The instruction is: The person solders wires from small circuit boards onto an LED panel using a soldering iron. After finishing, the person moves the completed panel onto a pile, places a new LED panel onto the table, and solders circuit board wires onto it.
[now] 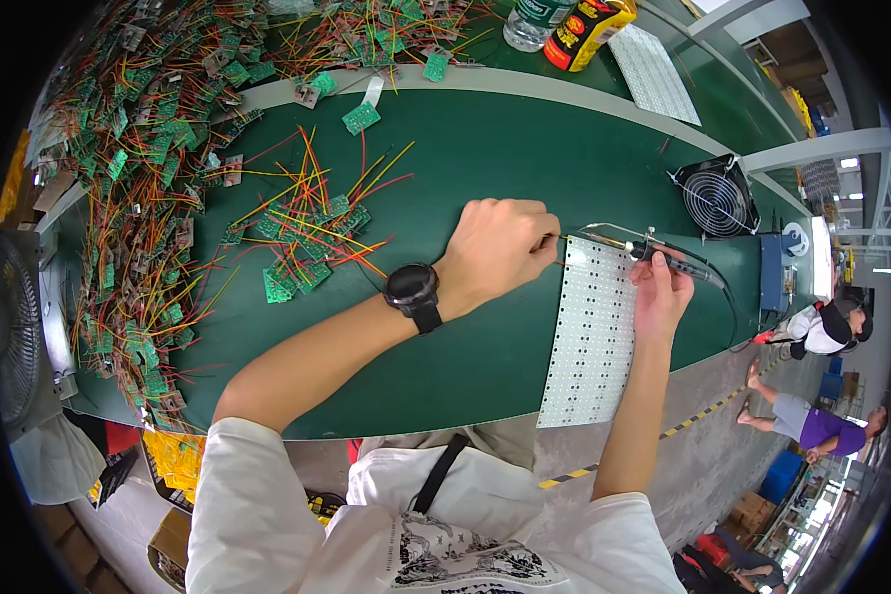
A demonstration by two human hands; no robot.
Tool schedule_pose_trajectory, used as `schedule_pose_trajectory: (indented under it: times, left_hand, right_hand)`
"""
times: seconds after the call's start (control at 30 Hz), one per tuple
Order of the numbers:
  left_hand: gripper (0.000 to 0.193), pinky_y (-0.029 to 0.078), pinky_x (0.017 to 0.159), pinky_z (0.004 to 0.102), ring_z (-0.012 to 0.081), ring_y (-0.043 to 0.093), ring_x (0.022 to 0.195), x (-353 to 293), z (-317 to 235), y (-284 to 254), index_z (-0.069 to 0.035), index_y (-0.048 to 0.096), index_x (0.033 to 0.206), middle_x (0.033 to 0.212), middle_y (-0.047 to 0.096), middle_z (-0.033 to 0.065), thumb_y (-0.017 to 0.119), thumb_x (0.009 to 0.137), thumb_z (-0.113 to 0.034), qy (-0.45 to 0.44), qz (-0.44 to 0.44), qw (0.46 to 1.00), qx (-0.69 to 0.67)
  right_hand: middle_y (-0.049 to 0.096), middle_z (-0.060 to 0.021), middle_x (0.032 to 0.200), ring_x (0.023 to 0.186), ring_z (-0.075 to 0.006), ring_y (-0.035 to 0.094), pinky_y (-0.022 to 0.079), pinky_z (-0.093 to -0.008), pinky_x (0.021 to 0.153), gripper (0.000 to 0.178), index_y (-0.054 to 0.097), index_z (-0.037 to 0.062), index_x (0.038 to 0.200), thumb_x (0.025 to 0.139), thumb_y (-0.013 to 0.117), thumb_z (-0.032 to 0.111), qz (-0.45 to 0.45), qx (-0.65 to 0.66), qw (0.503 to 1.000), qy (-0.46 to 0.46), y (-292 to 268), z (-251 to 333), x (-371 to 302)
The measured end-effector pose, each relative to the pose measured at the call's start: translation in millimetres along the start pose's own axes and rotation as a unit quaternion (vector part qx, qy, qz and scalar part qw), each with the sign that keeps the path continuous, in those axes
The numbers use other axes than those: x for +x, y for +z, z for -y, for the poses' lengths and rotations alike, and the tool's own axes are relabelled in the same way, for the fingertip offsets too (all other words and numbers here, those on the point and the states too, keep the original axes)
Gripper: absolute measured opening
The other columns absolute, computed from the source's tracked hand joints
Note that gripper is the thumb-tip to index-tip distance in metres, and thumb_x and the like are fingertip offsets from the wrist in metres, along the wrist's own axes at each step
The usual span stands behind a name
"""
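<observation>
My right hand (660, 305) grips a soldering iron (693, 265) with a dark handle, a thin curved metal tube and a cable. Its tip points left, over the far edge of a white LED panel (589, 337) dotted with rows of small spots. The panel lies on the green table (445, 376), its near end at the table's front edge. By the panel's far left corner my left hand (500, 247) is closed, its fingertips pinched; whatever they hold is mostly hidden. To its left lies a loose pile of small green circuit boards (312, 233) with red and yellow wires.
A large heap of wired circuit boards (139, 198) covers the left side. A small black fan (715, 198) and a blue box (774, 272) stand at the right. Beyond the rail (485, 81) are a water bottle (535, 25), a yellow-black container (586, 35) and another white panel (653, 74).
</observation>
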State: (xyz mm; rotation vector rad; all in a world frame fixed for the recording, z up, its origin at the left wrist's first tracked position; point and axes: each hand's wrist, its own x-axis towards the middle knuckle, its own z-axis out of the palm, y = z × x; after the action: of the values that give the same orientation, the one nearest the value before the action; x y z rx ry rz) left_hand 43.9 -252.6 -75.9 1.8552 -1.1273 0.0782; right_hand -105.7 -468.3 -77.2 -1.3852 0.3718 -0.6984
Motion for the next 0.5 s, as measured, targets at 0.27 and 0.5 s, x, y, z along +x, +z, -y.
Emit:
schedule_pose_trajectory:
  times: [0.27,0.5]
  left_hand:
    - [0.006,0.044,0.05,0.0331,0.0241,0.057,0.053,3.3,-0.5,-1.9,-0.008,0.071,0.078,0.063,0.06,0.004,0.067,0.074,-0.008,-0.014,0.002,1.0,-0.023]
    - [0.006,0.045,0.051,0.0333,0.0251,0.058,0.055,2.6,0.0,-2.0,-0.006,0.07,0.077,0.065,0.062,0.0049,0.066,0.074,-0.008,-0.015,0.009,1.0,-0.023]
  right_hand:
    - [0.064,-0.0101,0.074,0.06,-0.0175,0.057,0.042,-0.0283,0.055,0.018,0.062,-0.0026,0.103,0.088,0.062,0.006,-0.006,-0.008,1.0,0.002,1.0,2.5,0.8]
    - [0.064,-0.0098,0.075,0.06,-0.0174,0.058,0.042,-0.0284,0.055,0.016,0.062,-0.0022,0.102,0.088,0.061,0.006,0.002,-0.016,1.0,0.015,-1.6,1.8,-0.9]
